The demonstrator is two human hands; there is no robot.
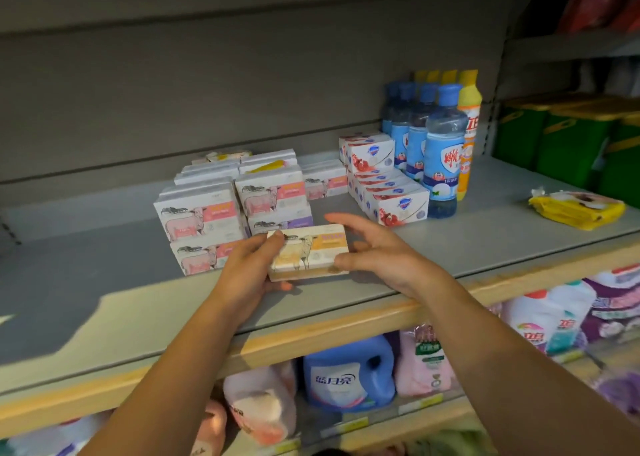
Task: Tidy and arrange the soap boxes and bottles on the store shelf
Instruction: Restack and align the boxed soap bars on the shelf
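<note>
An orange-and-cream soap box [308, 251] stands tilted at the shelf's [104, 282] front, before stacked pink boxes [199, 213]

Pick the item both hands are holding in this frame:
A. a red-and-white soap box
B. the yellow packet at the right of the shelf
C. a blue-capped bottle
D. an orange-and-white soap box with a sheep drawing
D: the left hand and right hand grip the ends of the orange-and-white soap box just above the shelf, in front of the pink soap boxes.
</note>
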